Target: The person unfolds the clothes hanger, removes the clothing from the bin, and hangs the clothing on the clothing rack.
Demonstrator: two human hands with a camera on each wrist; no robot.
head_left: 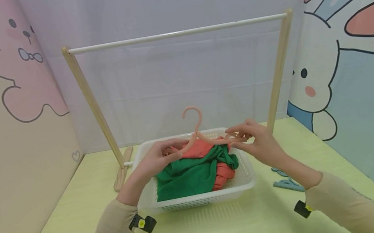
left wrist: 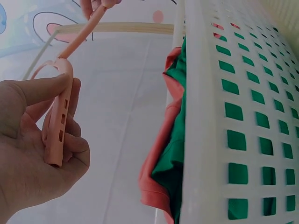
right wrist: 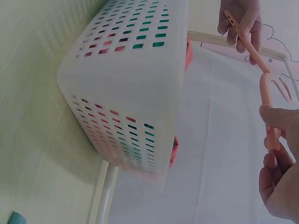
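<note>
A pink clothes hanger [head_left: 207, 139] is held up by both hands above a white basket [head_left: 198, 199], its hook pointing upward. My left hand [head_left: 160, 158] grips one arm of the hanger between thumb and fingers. At the other arm's end, my right hand [head_left: 261, 141] pinches the hanger with thumb and fingers. In the left wrist view the hanger [left wrist: 60, 112] shows slots along its arm. Below it, a green garment [head_left: 189, 177] and a coral-red garment [head_left: 224, 174] lie crumpled in the basket; their full shapes are hidden.
Behind the basket stands a rack with a white bar [head_left: 176, 34] and wooden posts [head_left: 278, 69]. Blue hangers [head_left: 288, 185] lie on the table [head_left: 202, 232] at the right, partly hidden by the right forearm. Printed walls flank both sides.
</note>
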